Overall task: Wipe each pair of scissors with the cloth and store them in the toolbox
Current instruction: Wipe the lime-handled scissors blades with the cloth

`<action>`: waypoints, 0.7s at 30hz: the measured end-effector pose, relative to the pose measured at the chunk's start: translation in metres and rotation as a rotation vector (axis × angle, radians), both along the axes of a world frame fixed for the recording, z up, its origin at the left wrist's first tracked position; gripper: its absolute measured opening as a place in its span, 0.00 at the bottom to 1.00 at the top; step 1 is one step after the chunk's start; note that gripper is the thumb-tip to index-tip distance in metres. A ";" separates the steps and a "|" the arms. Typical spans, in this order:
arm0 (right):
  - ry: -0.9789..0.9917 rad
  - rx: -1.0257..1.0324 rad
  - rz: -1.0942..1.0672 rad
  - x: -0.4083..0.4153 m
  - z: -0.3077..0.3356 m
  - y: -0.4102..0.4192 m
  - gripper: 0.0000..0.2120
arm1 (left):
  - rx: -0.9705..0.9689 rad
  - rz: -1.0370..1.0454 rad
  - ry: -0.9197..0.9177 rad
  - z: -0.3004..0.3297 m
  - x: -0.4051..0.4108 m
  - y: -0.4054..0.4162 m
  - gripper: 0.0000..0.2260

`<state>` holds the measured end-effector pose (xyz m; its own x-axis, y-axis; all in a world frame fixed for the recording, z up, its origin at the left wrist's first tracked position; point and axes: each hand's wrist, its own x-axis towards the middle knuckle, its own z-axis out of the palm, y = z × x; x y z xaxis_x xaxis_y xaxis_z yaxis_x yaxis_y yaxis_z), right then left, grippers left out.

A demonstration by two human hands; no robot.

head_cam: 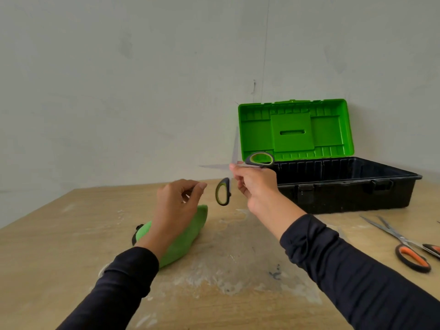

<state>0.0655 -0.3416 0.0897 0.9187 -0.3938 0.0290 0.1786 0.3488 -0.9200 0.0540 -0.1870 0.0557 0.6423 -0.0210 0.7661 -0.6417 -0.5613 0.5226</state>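
Observation:
My right hand (256, 184) holds a pair of green-handled scissors (223, 191) up in the air near their pivot. The blades are spread wide, one pointing up and one to the left. My left hand (177, 203) hovers just left of them with fingers loosely curled, holding nothing. Under my left wrist a green cloth (188, 236) lies on the wooden table (71, 258). The toolbox (345, 184) sits at the back right, its black base uncovered and its green lid (295, 129) standing up. Orange-handled scissors (409, 253) lie on the table at the far right.
A pale wall stands behind the table. White smears mark the table top in front of me. A second orange handle (434, 248) shows at the right edge of the frame.

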 end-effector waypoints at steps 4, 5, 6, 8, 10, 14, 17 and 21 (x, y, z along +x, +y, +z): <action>-0.023 -0.164 -0.054 0.001 -0.001 -0.015 0.06 | 0.204 0.062 0.023 -0.002 0.009 0.019 0.07; -0.034 -0.208 -0.063 -0.001 -0.003 -0.020 0.07 | 0.280 0.066 0.055 -0.003 0.011 0.022 0.09; -0.044 -0.247 -0.064 -0.002 -0.005 -0.024 0.07 | 0.352 0.066 0.093 -0.005 0.012 0.025 0.09; -0.054 -0.311 -0.040 -0.002 -0.009 -0.029 0.05 | 0.476 0.073 0.157 -0.008 0.014 0.027 0.08; -0.053 -0.371 -0.002 -0.001 -0.011 -0.032 0.04 | 0.525 0.078 0.170 -0.008 0.015 0.027 0.07; -0.074 -0.527 0.066 -0.001 -0.008 -0.041 0.05 | 0.313 0.044 0.126 0.002 0.013 0.026 0.04; -0.134 -0.593 0.185 -0.007 -0.004 -0.042 0.05 | 0.165 -0.056 0.169 0.006 0.010 0.025 0.04; -0.213 -0.656 0.259 -0.011 -0.001 -0.037 0.05 | 0.064 -0.163 0.206 0.008 0.007 0.020 0.06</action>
<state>0.0544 -0.3783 0.0887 0.9281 -0.0052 0.3722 0.3632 -0.2064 -0.9086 0.0607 -0.1665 0.0638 0.7685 -0.1812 0.6137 -0.6103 -0.4956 0.6179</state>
